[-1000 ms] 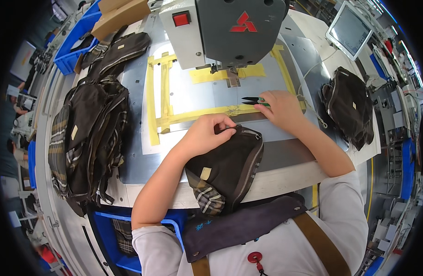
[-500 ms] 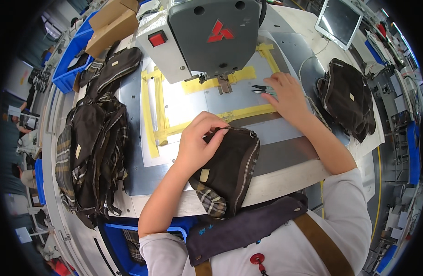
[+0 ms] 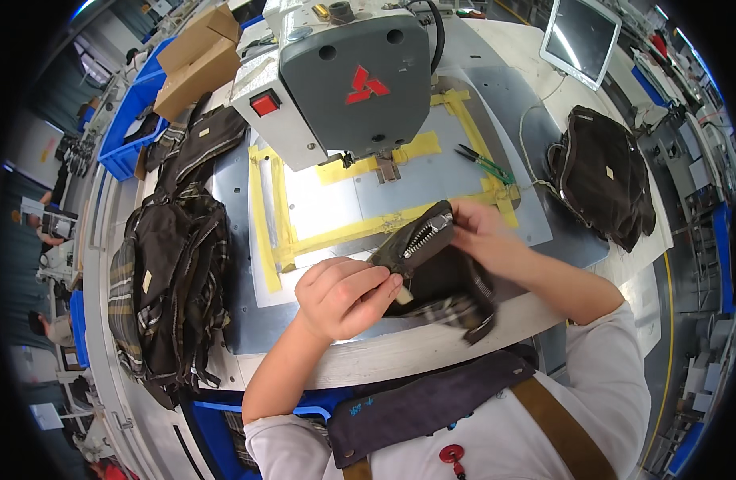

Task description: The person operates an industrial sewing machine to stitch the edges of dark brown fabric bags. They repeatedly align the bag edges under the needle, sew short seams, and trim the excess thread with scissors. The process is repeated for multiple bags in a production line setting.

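Observation:
Between my hands, a dark brown fabric pouch [image 3: 444,276] with a metal zipper and plaid cloth is lifted and bent over, just above the table's near edge. My left hand [image 3: 344,298] pinches its left side near a small pale label. On the other side, my right hand [image 3: 489,238] grips the zippered edge, with some fingers hidden behind the cloth. Green-handled thread snips [image 3: 489,166] lie on the metal plate beyond my right hand. Farther off stands the grey head of a sewing machine [image 3: 356,88], its presser foot [image 3: 387,168] over the plate.
Yellow tape [image 3: 336,228] frames the work area on the plate. Similar brown and plaid pieces are piled on the left [image 3: 168,280], and another brown piece [image 3: 604,176] lies on the right. Behind are blue bins [image 3: 124,156], a cardboard box [image 3: 193,64] and a tilted screen [image 3: 582,40].
My right hand has left the snips on the plate and come back to grip the pouch. The pouch has been raised and folded, and my left hand still pinches it.

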